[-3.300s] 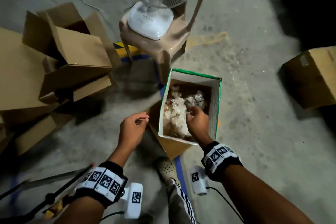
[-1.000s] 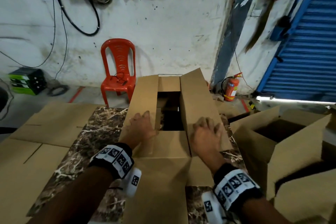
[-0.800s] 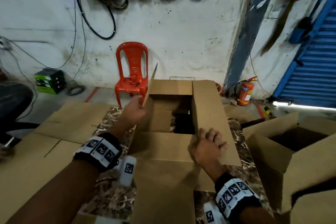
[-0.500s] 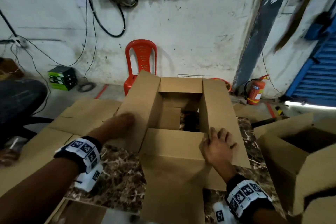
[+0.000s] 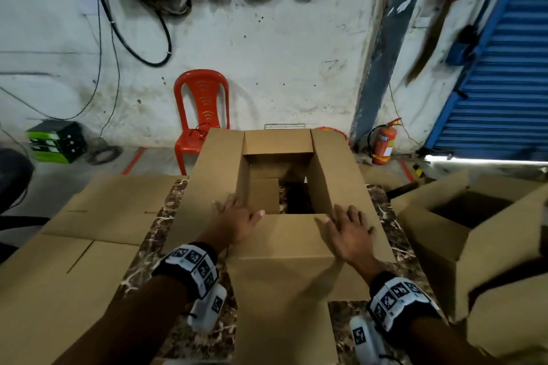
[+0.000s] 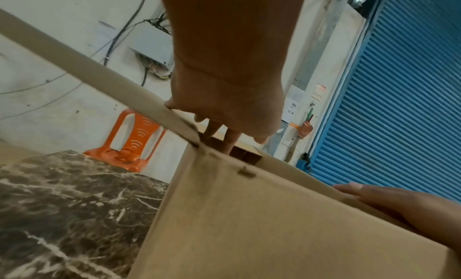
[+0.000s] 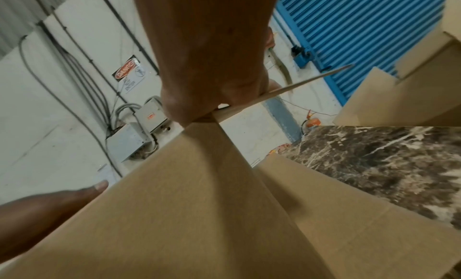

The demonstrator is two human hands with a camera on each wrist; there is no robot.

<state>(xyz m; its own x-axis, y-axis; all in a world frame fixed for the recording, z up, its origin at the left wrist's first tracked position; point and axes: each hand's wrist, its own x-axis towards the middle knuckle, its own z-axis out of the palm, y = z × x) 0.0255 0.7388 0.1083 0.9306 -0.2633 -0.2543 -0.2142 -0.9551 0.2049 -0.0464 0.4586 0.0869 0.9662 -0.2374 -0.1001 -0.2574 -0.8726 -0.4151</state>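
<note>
A brown cardboard box stands on the marble table with all its top flaps folded outward. My left hand lies flat at the near left corner, fingers spread over the left flap. On the near right corner my right hand rests flat, fingers straight on the right flap. The left wrist view has the left hand over the box rim and the right hand on the box wall. From the right wrist, the right hand presses the flap edge.
Flattened cardboard sheets cover the table's left side. Another open cardboard box stands close on the right. Behind the table are a red plastic chair, a fire extinguisher and a blue roller shutter.
My left hand pushed the left flap outward, then came back from the far left to the box's near left corner. The right hand let go of the right flap's edge and now lies flat.
</note>
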